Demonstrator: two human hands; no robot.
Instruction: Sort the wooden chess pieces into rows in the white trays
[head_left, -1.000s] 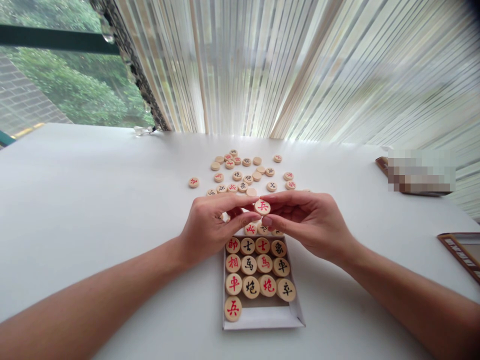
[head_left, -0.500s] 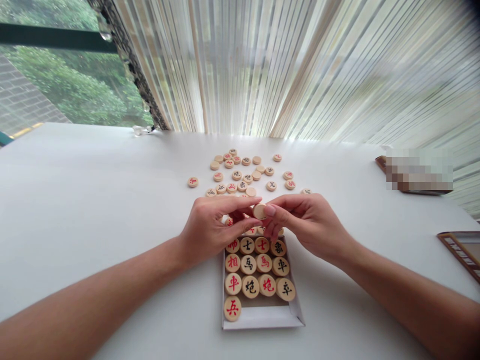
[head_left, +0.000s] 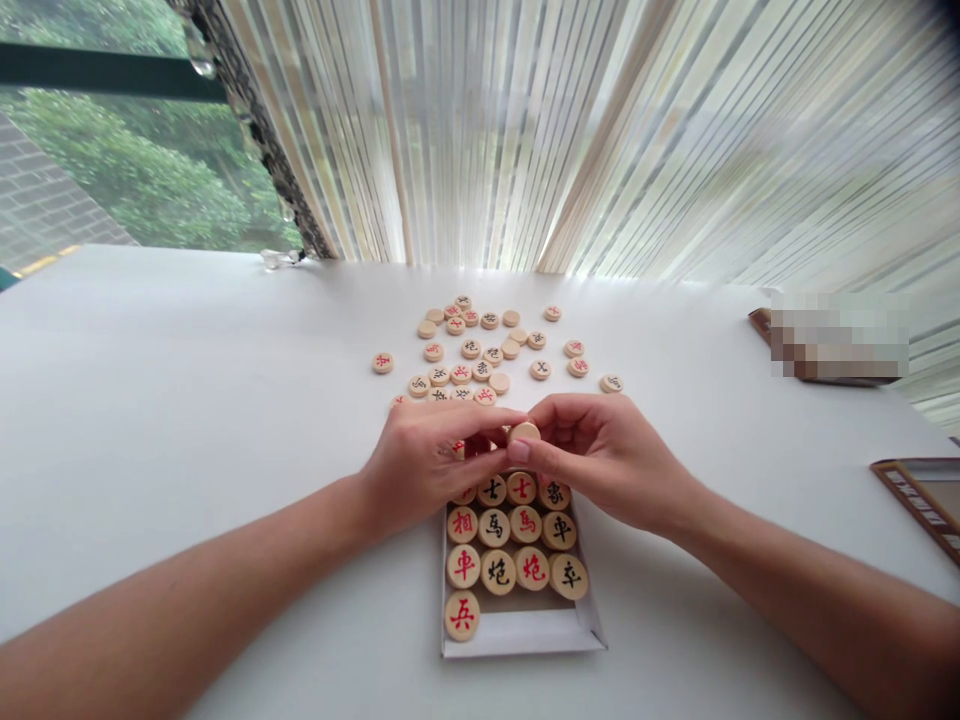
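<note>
Between the fingertips of both my hands is a round wooden Chinese chess piece, its plain face toward me. My left hand pinches it from the left with thumb and forefinger. From the right, my right hand grips it, thumb over the near edge. Just below them lies an open shallow box holding rows of chess pieces with red and black characters. A red-marked piece sits alone in its nearest row at the left. My hands hide the box's far end.
Loose chess pieces are scattered beyond my hands on the white table, some plain side up. Two brown-edged boxes or lids stand at the right, one far, one nearer. String curtains hang behind the table.
The piece has tipped and dropped slightly between my fingers. My right thumb has moved left and lower across its near edge. The view has shifted a little.
</note>
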